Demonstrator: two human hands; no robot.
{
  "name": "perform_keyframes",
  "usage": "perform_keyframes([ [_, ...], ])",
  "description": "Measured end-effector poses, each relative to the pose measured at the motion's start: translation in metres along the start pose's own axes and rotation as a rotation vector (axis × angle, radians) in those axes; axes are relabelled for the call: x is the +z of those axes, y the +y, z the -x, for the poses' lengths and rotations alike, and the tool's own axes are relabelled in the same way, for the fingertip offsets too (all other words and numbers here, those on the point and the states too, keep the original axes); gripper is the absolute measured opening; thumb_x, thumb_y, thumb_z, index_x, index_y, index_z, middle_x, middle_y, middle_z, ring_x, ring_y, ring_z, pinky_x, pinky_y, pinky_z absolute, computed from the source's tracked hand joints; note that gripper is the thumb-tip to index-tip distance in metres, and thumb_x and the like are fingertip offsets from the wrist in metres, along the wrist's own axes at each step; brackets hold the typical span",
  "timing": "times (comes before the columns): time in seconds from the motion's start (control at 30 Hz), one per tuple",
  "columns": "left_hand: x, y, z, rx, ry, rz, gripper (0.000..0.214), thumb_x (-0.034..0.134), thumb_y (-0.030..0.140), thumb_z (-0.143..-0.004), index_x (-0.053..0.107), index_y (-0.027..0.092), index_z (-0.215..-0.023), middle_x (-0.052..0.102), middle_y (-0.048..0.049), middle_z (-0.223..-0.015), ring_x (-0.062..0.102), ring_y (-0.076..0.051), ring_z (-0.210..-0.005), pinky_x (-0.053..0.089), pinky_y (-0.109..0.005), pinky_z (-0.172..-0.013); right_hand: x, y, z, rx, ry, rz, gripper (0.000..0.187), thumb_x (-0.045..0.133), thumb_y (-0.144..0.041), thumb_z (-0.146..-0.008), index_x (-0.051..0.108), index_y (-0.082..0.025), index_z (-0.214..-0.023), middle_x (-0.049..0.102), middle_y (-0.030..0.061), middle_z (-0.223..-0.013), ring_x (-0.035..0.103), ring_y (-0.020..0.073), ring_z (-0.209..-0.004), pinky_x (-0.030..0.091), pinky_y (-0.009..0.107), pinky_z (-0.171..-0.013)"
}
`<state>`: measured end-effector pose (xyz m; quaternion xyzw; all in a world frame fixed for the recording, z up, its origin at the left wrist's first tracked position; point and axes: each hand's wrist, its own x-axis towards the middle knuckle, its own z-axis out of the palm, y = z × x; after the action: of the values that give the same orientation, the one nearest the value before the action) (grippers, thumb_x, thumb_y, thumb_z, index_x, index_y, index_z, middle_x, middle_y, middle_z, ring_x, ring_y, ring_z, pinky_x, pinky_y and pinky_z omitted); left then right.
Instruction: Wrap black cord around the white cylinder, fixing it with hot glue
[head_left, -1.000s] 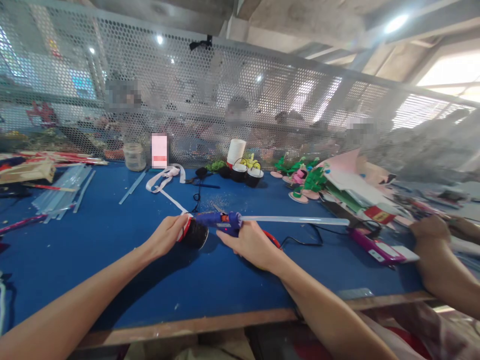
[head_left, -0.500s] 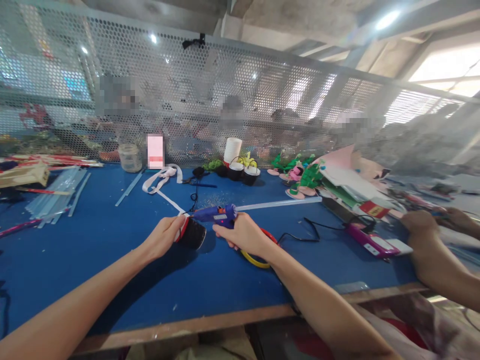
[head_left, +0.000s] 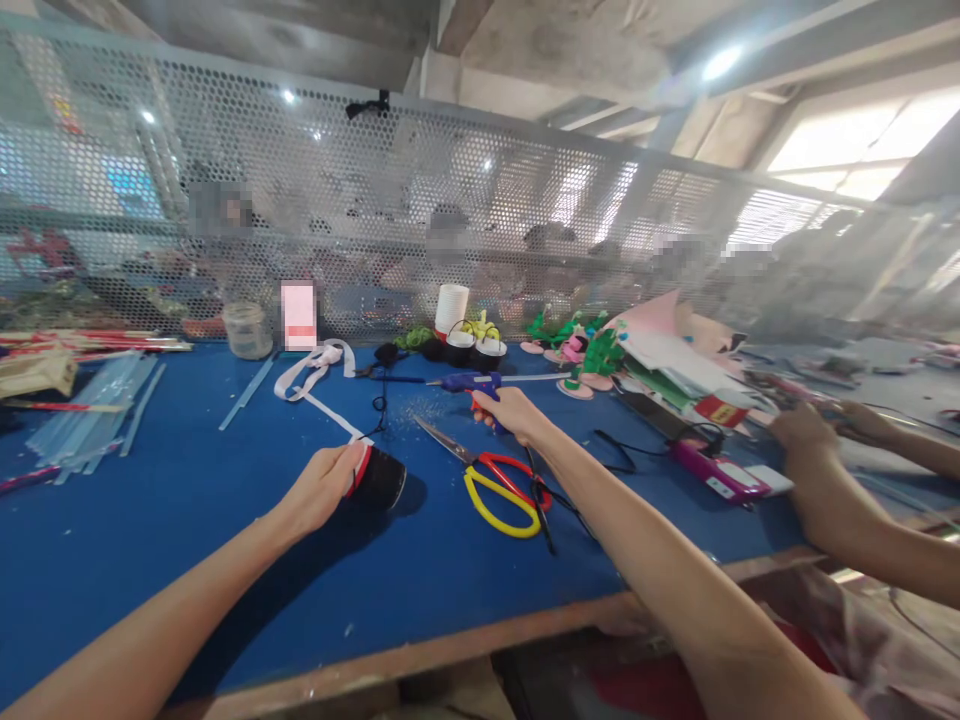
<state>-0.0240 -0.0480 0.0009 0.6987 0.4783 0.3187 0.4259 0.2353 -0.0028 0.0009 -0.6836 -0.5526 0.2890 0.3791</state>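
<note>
My left hand [head_left: 319, 487] is closed on a small black pot [head_left: 379, 478] with a red-and-white band at its rim, tilted on the blue table [head_left: 187, 520]. A white ribbon [head_left: 322, 385] runs from the pot toward the back. My right hand [head_left: 510, 410] is stretched out farther back, gripping a blue glue gun [head_left: 469, 383] with a clear glue stick at its rear. Scissors with yellow and red handles [head_left: 495, 485] lie on the table between my arms, near the gun's black cord [head_left: 559, 500].
Clear glue sticks [head_left: 101, 405] lie at the left. A jar [head_left: 247, 330], a white cup [head_left: 451, 308] and black pots [head_left: 472, 350] stand along the perforated screen [head_left: 375, 200]. Foam flowers and paper [head_left: 645, 360] pile at right. Another person's hands [head_left: 810, 440] work near a pink device [head_left: 720, 478].
My right hand has carried the glue gun away from the pot toward the back of the table, uncovering the scissors. My left hand still holds the pot.
</note>
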Motion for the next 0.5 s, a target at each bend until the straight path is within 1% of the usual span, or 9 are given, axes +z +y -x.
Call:
perform_keyframes([
  [0.07,0.0,0.002,0.001,0.009,-0.005,0.005,0.04,0.031,0.049,-0.073,0.039,0.017,-0.05,0.034,0.0045,-0.046,0.029,-0.01,-0.048,0.024,-0.022,-0.047,0.0,0.01,-0.012,0.04,0.029,0.099,0.028,0.046,-0.03,-0.076,0.052,-0.012,-0.055,0.05,-0.0002,-0.041,0.044,0.006,-0.035,0.034,0.017,-0.039],
  [0.13,0.0,0.003,0.002,0.014,-0.018,0.003,0.04,0.031,0.049,-0.074,0.038,0.017,-0.05,0.033,0.0043,-0.047,0.029,-0.01,-0.048,0.024,-0.023,-0.047,0.0,0.017,-0.019,0.07,0.048,0.196,0.03,0.047,-0.033,-0.075,0.054,-0.012,-0.056,0.047,-0.0007,-0.036,0.045,0.008,-0.034,0.034,0.018,-0.04],
  [0.23,-0.001,0.003,0.002,0.017,-0.03,-0.014,0.04,0.029,0.048,-0.075,0.038,0.017,-0.051,0.033,0.0038,-0.048,0.03,-0.01,-0.049,0.024,-0.023,-0.048,-0.001,0.017,-0.022,0.066,0.079,0.322,0.028,0.053,-0.032,-0.071,0.054,-0.012,-0.052,0.052,0.0036,-0.041,0.054,0.0132,-0.046,0.037,0.021,-0.046],
  [0.3,-0.001,0.001,0.001,0.03,-0.026,-0.029,0.04,0.029,0.046,-0.076,0.037,0.017,-0.051,0.033,0.004,-0.048,0.029,-0.01,-0.049,0.024,-0.023,-0.048,-0.002,0.009,-0.02,0.034,0.117,0.394,0.024,0.059,-0.028,-0.067,0.054,-0.012,-0.049,0.057,0.0094,-0.052,0.058,0.0186,-0.062,0.038,0.024,-0.054],
  [0.37,-0.001,-0.001,0.001,0.047,-0.017,-0.047,0.04,0.029,0.045,-0.077,0.038,0.016,-0.05,0.033,0.0042,-0.047,0.028,-0.009,-0.049,0.024,-0.023,-0.047,-0.001,-0.005,-0.015,-0.019,0.142,0.443,0.022,0.061,-0.025,-0.064,0.055,-0.013,-0.048,0.061,0.0136,-0.063,0.057,0.0225,-0.076,0.038,0.026,-0.06],
  [0.43,0.0,-0.002,0.001,0.062,-0.006,-0.074,0.04,0.03,0.045,-0.077,0.04,0.016,-0.051,0.034,0.0041,-0.047,0.029,-0.009,-0.048,0.024,-0.023,-0.046,0.003,-0.021,-0.004,-0.097,0.122,0.453,0.024,0.061,-0.03,-0.064,0.056,-0.015,-0.047,0.062,0.0122,-0.067,0.056,0.0218,-0.079,0.038,0.026,-0.064],
  [0.5,0.001,-0.002,0.003,0.078,0.0,-0.117,0.04,0.03,0.045,-0.077,0.04,0.016,-0.05,0.033,0.0042,-0.047,0.029,-0.009,-0.048,0.023,-0.022,-0.046,0.014,-0.037,0.012,-0.188,0.043,0.419,0.032,0.056,-0.042,-0.067,0.057,-0.018,-0.047,0.062,0.0069,-0.06,0.057,0.0182,-0.07,0.038,0.024,-0.063],
])
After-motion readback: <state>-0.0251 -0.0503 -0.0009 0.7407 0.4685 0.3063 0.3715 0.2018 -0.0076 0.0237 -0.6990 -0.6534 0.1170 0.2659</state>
